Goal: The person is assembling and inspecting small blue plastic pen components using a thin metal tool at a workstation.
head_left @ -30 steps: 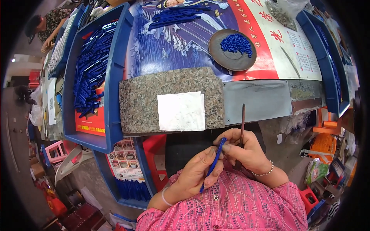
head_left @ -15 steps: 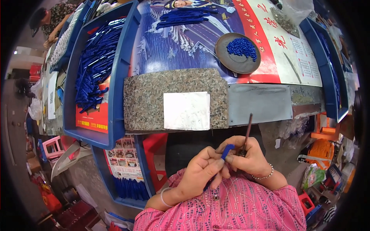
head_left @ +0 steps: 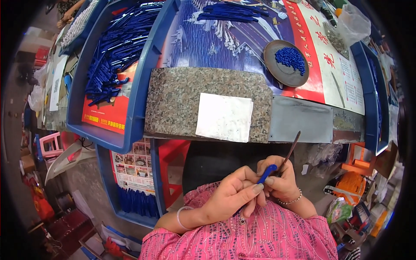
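Note:
A slim blue strip with a rounded end (head_left: 267, 173) is pinched in my left hand (head_left: 232, 193), low in front of my pink shirt. Its lower part runs behind the fingers. Close against it, my right hand (head_left: 284, 184) is closed round a thin dark-brown stick-like tool (head_left: 293, 149) that points up and to the right. The right fingertips meet the strip's upper end, and the tool's lower end is hidden in the grip. On the table beyond, a round brown dish (head_left: 294, 81) bears many small blue beads (head_left: 290, 60).
A blue tray (head_left: 145, 82) of long blue pieces (head_left: 119, 47) stands at the left. Below it, another blue tray (head_left: 154, 173) holds more. A granite slab (head_left: 173, 99) with a folded white paper (head_left: 224, 117) lies at the table's near edge, beside a grey plate (head_left: 299, 119).
The view has shifted, so the table items sit differently in the picture. The strip's rounded end shows more fully above my fingers, and the tool leans further right. Both holds stay.

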Motion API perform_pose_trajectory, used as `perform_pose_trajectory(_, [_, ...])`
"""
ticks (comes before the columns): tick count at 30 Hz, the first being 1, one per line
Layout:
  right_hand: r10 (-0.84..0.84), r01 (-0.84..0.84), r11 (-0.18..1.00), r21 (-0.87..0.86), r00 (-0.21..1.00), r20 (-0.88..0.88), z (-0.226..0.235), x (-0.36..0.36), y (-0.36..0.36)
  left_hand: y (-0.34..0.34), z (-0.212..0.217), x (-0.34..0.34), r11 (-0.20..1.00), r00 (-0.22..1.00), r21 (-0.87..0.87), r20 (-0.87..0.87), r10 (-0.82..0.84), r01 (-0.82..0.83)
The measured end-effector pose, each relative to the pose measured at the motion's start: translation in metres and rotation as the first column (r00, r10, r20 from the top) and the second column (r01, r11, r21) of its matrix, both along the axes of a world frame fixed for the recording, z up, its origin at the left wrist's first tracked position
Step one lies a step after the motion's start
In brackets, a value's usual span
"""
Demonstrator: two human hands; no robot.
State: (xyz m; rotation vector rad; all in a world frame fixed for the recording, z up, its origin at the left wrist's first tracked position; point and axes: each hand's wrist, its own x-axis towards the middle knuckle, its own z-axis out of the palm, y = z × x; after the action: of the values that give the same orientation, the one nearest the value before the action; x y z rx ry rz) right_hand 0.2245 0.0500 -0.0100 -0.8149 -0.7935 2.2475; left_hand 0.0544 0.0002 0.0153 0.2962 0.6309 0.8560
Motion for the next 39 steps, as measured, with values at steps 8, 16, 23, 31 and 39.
perform_pose_trajectory(8, [0.003, -0.003, 1.0, 0.0, 1.0, 0.018, -0.002, 0.001, -0.011, -0.007, -0.003, 0.003, 1.0, 1.0, 0.014, 0.004, -0.008, 0.008])
perform_pose_trajectory(16, [-0.032, 0.032, 0.999, 0.013, 0.999, 0.017, -0.003, -0.002, -0.019, -0.014, -0.007, 0.006, 0.999, 0.996, -0.039, 0.087, -0.002, 0.005])
perform_pose_trajectory(23, [-0.011, 0.014, 0.999, -0.044, 0.998, 0.066, 0.006, -0.001, -0.015, -0.015, -0.004, 0.009, 0.996, 0.999, -0.083, 0.035, 0.03, -0.027])
perform_pose_trajectory(31, [0.039, -0.014, 0.99, -0.141, 0.984, 0.176, 0.03, -0.013, 0.007, -0.001, -0.01, -0.001, 0.945, 0.937, -0.327, 0.332, 0.104, 0.011])
perform_pose_trajectory(39, [0.058, -0.025, 0.989, -0.146, 0.973, 0.223, 0.029, -0.016, 0.012, -0.001, -0.026, -0.004, 0.923, 0.758, -0.382, 0.618, 0.208, 0.058])
